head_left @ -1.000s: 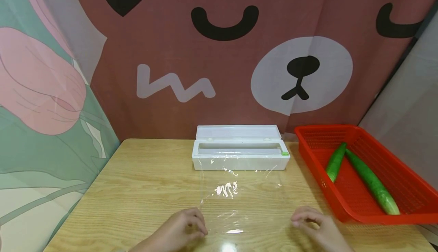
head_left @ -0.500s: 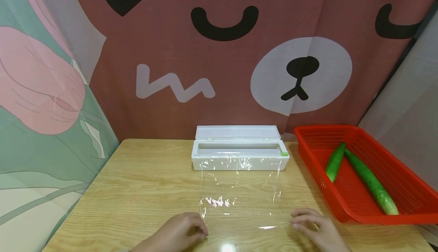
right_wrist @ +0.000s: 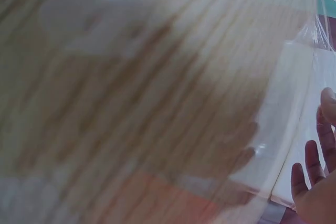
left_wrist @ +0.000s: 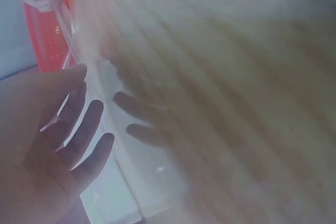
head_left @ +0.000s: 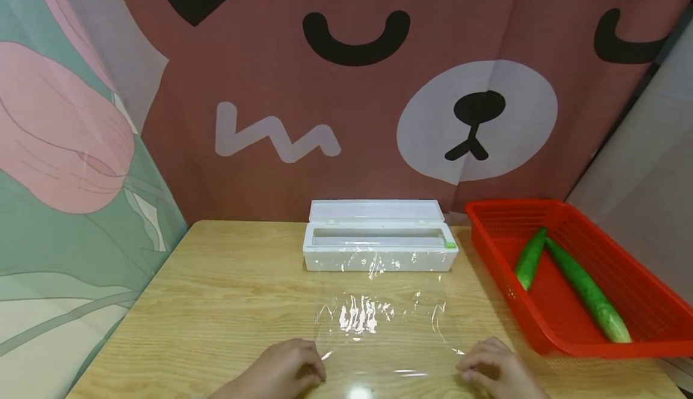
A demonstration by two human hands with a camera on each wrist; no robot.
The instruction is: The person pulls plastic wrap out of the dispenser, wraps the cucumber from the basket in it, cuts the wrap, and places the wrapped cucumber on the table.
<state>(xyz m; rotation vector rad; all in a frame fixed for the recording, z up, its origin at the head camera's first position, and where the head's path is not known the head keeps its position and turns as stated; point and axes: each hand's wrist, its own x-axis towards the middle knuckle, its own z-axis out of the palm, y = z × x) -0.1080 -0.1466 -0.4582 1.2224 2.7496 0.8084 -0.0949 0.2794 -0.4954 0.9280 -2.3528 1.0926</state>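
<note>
A sheet of clear cling film stretches from a white film dispenser box toward the person, low over the table. My left hand pinches the near left corner of the film between thumb and index finger. At the opposite near corner, my right hand pinches the film the same way. In the left wrist view, the other fingers of the left hand spread loosely beside the film edge. The right wrist view has the right hand at its right side, partly cut off.
The dispenser's lid stands raised at the back, with a small green piece at the box's right end. A red plastic basket holding two cucumbers stands right on the wooden table. A printed curtain hangs behind.
Both hands have come slightly nearer to the person, still pinching the film. Glints and wrinkles on the film have shifted. The box and basket stay put.
</note>
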